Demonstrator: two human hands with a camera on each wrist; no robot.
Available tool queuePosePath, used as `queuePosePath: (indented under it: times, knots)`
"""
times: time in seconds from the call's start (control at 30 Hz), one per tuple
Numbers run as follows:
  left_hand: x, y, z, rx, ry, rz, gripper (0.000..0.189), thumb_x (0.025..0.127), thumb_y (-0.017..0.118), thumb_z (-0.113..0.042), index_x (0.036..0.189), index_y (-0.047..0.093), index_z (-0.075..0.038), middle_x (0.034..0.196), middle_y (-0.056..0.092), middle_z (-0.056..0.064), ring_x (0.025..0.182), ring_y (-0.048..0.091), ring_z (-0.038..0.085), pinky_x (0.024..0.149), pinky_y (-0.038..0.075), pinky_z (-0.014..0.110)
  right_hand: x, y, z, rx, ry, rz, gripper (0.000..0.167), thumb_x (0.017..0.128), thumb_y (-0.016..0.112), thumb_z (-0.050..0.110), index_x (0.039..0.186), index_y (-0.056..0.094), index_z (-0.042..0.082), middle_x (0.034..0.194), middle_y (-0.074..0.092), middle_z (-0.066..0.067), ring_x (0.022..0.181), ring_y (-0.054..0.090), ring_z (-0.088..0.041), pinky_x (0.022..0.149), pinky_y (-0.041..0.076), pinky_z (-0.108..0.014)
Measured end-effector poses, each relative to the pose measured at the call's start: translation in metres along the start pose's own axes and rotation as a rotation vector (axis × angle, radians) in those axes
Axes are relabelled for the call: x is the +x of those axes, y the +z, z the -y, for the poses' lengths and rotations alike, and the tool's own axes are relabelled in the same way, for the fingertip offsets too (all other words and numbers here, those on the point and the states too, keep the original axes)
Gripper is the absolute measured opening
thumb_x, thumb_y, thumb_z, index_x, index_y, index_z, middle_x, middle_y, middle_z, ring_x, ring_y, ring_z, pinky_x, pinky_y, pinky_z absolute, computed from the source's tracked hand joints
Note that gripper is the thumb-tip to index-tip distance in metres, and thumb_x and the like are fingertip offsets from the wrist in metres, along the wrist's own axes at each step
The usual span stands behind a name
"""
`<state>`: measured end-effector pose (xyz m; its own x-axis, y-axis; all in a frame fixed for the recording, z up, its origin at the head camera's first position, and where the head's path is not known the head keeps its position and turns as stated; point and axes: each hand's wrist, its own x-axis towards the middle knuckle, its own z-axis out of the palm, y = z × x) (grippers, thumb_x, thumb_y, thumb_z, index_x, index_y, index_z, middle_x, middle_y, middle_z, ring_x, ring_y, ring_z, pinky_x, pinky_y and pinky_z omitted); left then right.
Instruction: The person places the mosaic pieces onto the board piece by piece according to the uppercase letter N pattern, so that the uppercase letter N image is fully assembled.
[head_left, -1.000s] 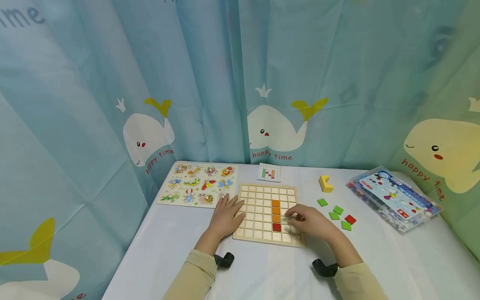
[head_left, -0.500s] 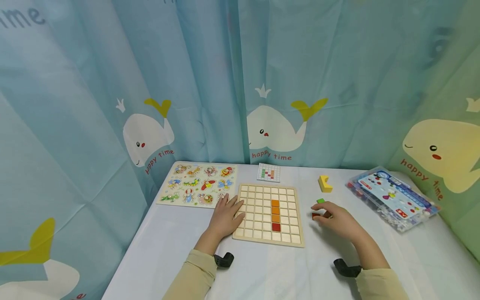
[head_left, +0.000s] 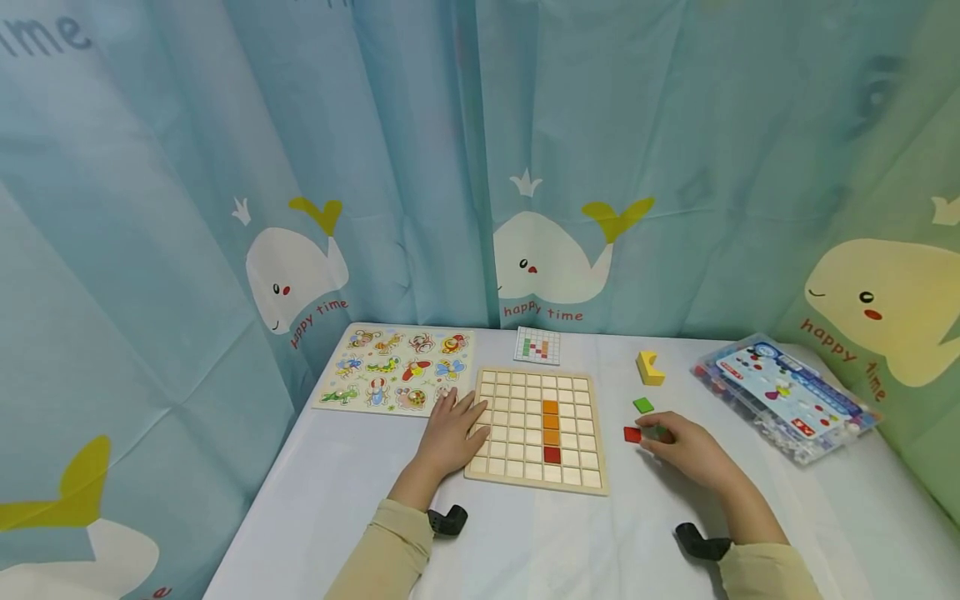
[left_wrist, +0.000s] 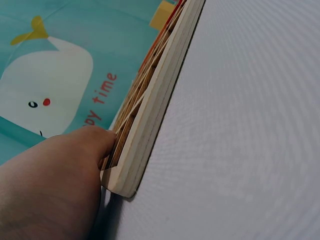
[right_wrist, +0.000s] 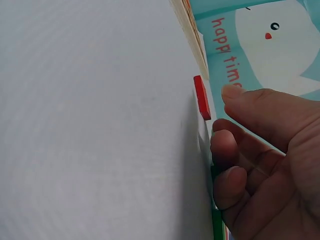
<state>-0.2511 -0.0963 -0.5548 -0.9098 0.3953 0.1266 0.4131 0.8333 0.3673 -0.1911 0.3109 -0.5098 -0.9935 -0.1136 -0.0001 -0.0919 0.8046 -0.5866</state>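
Note:
The square wooden grid board (head_left: pixel 510 462) lies flat with a column of orange tiles (head_left: pixel 551 422) and a red tile (head_left: pixel 552 455) below them. My left hand (head_left: pixel 450 433) rests on its left edge with spread fingers; in the left wrist view the thumb (left_wrist: pixel 97 142) touches the frame's corner. Right of the board, a loose red tile (head_left: pixel 632 434) lies on the cloth. Beside it hovers my right hand (head_left: pixel 686 450), fingers loosely bent, and the right wrist view shows the thumb (right_wrist: pixel 260 107) apart from that tile. A green tile (head_left: pixel 643 405) lies behind; others are mostly hidden by this hand.
A pattern card (head_left: pixel 537 346) lies behind the board. To the left is an insect picture puzzle (head_left: pixel 390 367). A yellow notched block (head_left: pixel 650 368) stands at the back right, and a clear plastic case (head_left: pixel 787 396) sits farther right. Curtains (head_left: pixel 420 167) border the table.
My right hand has moved right, away from the board. The loose red tile has shifted left across the cloth and now lies free of the fingers. My left hand has not moved.

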Motion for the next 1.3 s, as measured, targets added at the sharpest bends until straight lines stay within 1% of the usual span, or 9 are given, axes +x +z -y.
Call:
queuePosePath:
  times: [0.1, 0.2, 0.3, 0.37, 0.67, 0.8, 1.0, 1.13, 1.3]
  knots:
    - [0.0, 0.0, 0.0, 0.002, 0.001, -0.002, 0.053, 0.102, 0.045, -0.048, 0.149, 0.046, -0.025, 0.16, 0.036, 0.002, 0.154, 0.014, 0.031, 0.127, 0.008, 0.049, 0.001, 0.003, -0.003, -0.012, -0.007, -0.005, 0.035, 0.091, 0.071, 0.025, 0.123, 0.066, 0.012, 0.104, 0.065, -0.008, 0.084, 0.053, -0.015, 0.07, 0.046, -0.028]
    - [0.0, 0.0, 0.0, 0.0, 0.001, -0.002, 0.053, 0.102, 0.046, -0.048, 0.149, 0.046, -0.024, 0.16, 0.036, 0.003, 0.154, 0.014, 0.032, 0.127, 0.008, 0.049, 0.002, 0.006, -0.004, -0.016, -0.023, -0.005, 0.034, 0.09, 0.072, 0.023, 0.121, 0.067, 0.011, 0.121, 0.065, -0.013, 0.098, 0.058, -0.023, 0.084, 0.053, -0.041]
    - [0.0, -0.001, 0.0, -0.006, 0.005, -0.005, 0.053, 0.102, 0.046, -0.047, 0.149, 0.047, -0.024, 0.16, 0.037, 0.003, 0.154, 0.015, 0.032, 0.127, 0.008, 0.05, 0.002, 0.007, -0.005, -0.008, -0.03, -0.001, 0.033, 0.089, 0.072, 0.021, 0.12, 0.067, 0.01, 0.125, 0.063, -0.017, 0.105, 0.059, -0.028, 0.092, 0.052, -0.052]
    - [0.0, -0.001, -0.001, -0.009, 0.01, -0.009, 0.052, 0.102, 0.047, -0.046, 0.149, 0.047, -0.023, 0.159, 0.037, 0.004, 0.154, 0.016, 0.033, 0.127, 0.009, 0.05, 0.002, 0.008, -0.005, -0.01, -0.032, -0.002, 0.032, 0.089, 0.072, 0.02, 0.119, 0.068, 0.01, 0.124, 0.063, -0.017, 0.105, 0.059, -0.029, 0.093, 0.052, -0.053]
    - [-0.001, -0.002, -0.001, -0.011, 0.016, -0.014, 0.052, 0.101, 0.048, -0.045, 0.148, 0.049, -0.022, 0.158, 0.039, 0.005, 0.153, 0.018, 0.035, 0.126, 0.01, 0.052, 0.002, 0.009, -0.002, -0.035, -0.018, 0.013, 0.027, 0.09, 0.072, 0.02, 0.115, 0.068, 0.013, 0.123, 0.062, -0.014, 0.102, 0.058, -0.026, 0.089, 0.053, -0.05]
    - [0.0, -0.001, 0.0, 0.003, 0.006, -0.005, 0.053, 0.101, 0.046, -0.048, 0.149, 0.047, -0.024, 0.16, 0.037, 0.003, 0.154, 0.016, 0.033, 0.127, 0.009, 0.05, 0.003, 0.01, 0.0, -0.06, -0.017, 0.008, 0.028, 0.088, 0.073, 0.022, 0.115, 0.069, 0.013, 0.12, 0.062, -0.012, 0.095, 0.056, -0.023, 0.081, 0.052, -0.041]
    - [0.0, 0.0, 0.0, -0.007, 0.004, -0.007, 0.053, 0.102, 0.046, -0.048, 0.149, 0.047, -0.025, 0.16, 0.036, 0.003, 0.154, 0.015, 0.032, 0.127, 0.008, 0.049, 0.006, 0.012, 0.001, -0.077, -0.041, -0.009, 0.025, 0.088, 0.074, 0.02, 0.111, 0.07, 0.014, 0.114, 0.062, -0.008, 0.086, 0.05, -0.017, 0.072, 0.043, -0.028]
    - [0.0, -0.001, 0.0, -0.011, 0.007, -0.007, 0.053, 0.102, 0.046, -0.048, 0.149, 0.046, -0.024, 0.16, 0.036, 0.003, 0.154, 0.015, 0.032, 0.127, 0.008, 0.049, 0.007, 0.012, 0.0, -0.077, -0.041, -0.012, 0.021, 0.088, 0.074, 0.02, 0.108, 0.07, 0.015, 0.111, 0.061, -0.006, 0.082, 0.048, -0.016, 0.068, 0.04, -0.026]
    - [0.0, -0.001, 0.0, -0.009, 0.008, -0.011, 0.053, 0.102, 0.047, -0.047, 0.149, 0.047, -0.024, 0.16, 0.037, 0.003, 0.154, 0.016, 0.032, 0.127, 0.008, 0.049, 0.007, 0.014, -0.001, -0.077, -0.039, -0.015, 0.019, 0.088, 0.074, 0.02, 0.106, 0.07, 0.016, 0.11, 0.061, -0.005, 0.082, 0.048, -0.016, 0.069, 0.041, -0.027]
